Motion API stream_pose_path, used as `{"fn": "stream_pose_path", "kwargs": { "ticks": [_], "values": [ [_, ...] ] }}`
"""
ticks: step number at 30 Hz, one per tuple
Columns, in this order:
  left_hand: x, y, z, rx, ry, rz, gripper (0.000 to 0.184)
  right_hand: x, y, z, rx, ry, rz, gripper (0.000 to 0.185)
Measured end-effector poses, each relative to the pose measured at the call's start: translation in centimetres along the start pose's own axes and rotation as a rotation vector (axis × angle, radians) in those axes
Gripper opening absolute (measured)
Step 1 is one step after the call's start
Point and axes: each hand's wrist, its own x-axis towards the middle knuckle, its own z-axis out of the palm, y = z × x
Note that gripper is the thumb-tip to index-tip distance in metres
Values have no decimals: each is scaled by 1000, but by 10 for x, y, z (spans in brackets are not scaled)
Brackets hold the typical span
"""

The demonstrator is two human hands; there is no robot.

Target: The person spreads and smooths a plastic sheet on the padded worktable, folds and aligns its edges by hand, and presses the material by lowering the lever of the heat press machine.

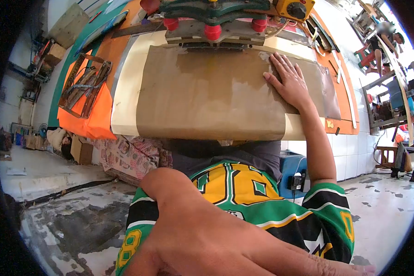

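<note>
R hand (287, 83) (right): palm down, fingers extended, thumb out to the side, pressed flat on a brown, partly glossy rectangular sheet (207, 96). Not gripping anything. Contact is near the sheet's far edge, R of centre; forearm runs back over the near R part.

L hand (216, 239) (left): v. close to cam, back of hand up, fingers pointing R and partly cut off by the bottom of view. Palm side hidden, can't tell if it's holding smth.

Brown sheet lies on the worktable in front of the person, near edge at the table's front. Pale cream sheet (126, 96) under it, showing L and R. More glossy brown material overlaps at R.

Beyond the far edge: dark green metal machine (244, 5) w/ three red cylindrical parts (212, 32) in a row above a dark flat bar. Yellow ctrl box (285, 8) w/ black dial to its R.

L side: wooden tray (98, 90) w/ slim tools (types unclear), sitting on bright orange sheet material (99, 119). R side: long white strips (349, 92) on the orange tabletop. Below the table: blue box (292, 168) w/ cable. Background, far R: another person (385, 39).
</note>
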Motion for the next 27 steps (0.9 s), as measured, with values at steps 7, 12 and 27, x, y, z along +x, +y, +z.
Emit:
{"fn": "stream_pose_path", "kwargs": {
  "ticks": [7, 12, 27],
  "values": [
    [0, 4, -3, 50, 0, 27, 116, -1, 5, 4, 17, 2, -15, 81],
    [-7, 10, -6, 154, 87, 10, 108, -3, 3, 2, 29, 29, -21, 81],
    [-205, 46, -92, 2137, 1085, -942, 56, -5, 26, -7, 34, 9, 226, 84]
  ]
}}
